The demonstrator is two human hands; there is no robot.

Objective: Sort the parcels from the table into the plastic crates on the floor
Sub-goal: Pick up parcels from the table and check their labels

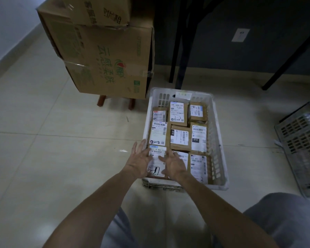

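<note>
Grey trouser knees [283, 221] fill the bottom edge, and two bare forearms reach out over the tiled floor [43, 140]. Left hand [139, 161] and right hand [174, 164] flank the near-left parcel [157, 158] in the white crate [221, 158]. The fingers [140, 145] of both hands are straight and spread, released, clasping nothing. The left hand lies along the parcel's left edge at the crate's rim; the right hand overlaps its right edge. Its white label carries barcodes and a black handwritten mark, perhaps "5-1".

Brown parcels fill the crate in three rows, labels up. The rear middle parcel [177, 113] has "3-3" handwritten on it, and the left middle parcel [157, 133] "9-2". Both the centre parcel [180, 136] and the right middle parcel [199, 136] show "010" in a black block. On the near-right parcel [199, 165] "502 802 11" can be read.

A second crate [301, 149] stands well apart on the right. Stacked cardboard boxes [106, 59] printed in green "云感柔肤" sit on a wooden stool [101, 101]. Black bench legs [175, 51] stand behind the white crate.
</note>
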